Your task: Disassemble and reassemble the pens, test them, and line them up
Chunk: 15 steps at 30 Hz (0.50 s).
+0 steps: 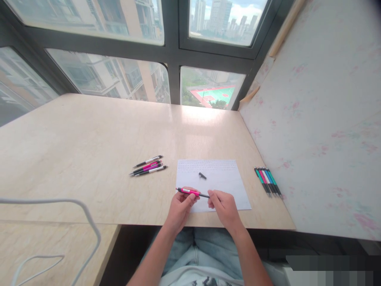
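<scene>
A pink pen barrel [188,192] lies nearly level across the fingers of my left hand [181,204], closed around it over the paper's near left part. From the barrel's right end sticks out a thin dark refill [204,195]. My right hand [224,204] pinches the refill's far end between thumb and fingers. Beyond both hands, a short black pen grip piece [203,175] rests on the white sheet of paper [218,183], which has rows of handwriting along its top. The refill's end inside my right fingers is hidden.
To the left lies a loose group of several pens [149,169], black with white, pink and purple. Several coloured pens [267,182] line up at the right, close to the flowered wall [321,131]. A white cable [80,203] loops at the lower left. Windows [171,59] border the tabletop's back.
</scene>
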Available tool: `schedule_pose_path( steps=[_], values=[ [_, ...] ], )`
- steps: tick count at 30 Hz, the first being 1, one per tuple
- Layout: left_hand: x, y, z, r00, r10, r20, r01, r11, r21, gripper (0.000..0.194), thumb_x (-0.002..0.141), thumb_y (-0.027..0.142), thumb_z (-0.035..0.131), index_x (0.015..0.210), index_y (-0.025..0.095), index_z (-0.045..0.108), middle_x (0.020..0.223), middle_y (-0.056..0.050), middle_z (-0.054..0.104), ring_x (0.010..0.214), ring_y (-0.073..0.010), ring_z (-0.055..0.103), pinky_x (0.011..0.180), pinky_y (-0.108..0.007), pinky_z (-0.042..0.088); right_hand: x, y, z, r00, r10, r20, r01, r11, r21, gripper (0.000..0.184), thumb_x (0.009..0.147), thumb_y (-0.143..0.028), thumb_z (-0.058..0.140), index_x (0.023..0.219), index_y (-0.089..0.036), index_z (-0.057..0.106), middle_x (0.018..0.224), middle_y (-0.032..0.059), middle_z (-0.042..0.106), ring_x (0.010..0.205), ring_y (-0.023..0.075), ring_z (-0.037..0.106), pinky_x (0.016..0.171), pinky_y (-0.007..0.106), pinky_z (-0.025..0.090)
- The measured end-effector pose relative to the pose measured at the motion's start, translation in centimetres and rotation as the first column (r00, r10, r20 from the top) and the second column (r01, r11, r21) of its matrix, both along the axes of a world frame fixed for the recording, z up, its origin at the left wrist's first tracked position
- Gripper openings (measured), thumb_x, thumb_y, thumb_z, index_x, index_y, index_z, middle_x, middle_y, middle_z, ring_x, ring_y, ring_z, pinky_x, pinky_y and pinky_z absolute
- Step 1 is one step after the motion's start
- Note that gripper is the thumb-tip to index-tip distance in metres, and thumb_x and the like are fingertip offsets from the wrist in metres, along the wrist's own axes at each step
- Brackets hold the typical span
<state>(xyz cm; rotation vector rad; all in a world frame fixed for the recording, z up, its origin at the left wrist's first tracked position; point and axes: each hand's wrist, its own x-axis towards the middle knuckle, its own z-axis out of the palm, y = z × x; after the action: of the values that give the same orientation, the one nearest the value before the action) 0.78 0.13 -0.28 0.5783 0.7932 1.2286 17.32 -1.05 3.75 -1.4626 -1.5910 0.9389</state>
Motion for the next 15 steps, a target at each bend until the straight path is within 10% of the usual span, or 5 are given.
schedule_pose_path(
  steps=[15],
  values=[
    [0.08,0.01,-0.21,1.0,0.025,-0.002,-0.025,1.0,-0.004,0.015,0.076,0.025,0.078,0.087,0.016,0.073,0.085,-0.005,0.069,0.079,-0.0137,0.06,0.079,-0.027,0.048,0.0,-0.13,0.11,0.999,0.001,-0.036,-0.001,1.0,0.002,0.025,0.094,-0.04,0.052,0.084,-0.019,0.062,0.081,0.0035,0.065,0.078,0.0174,0.061,0.061,0.024,0.045]
  ],
)
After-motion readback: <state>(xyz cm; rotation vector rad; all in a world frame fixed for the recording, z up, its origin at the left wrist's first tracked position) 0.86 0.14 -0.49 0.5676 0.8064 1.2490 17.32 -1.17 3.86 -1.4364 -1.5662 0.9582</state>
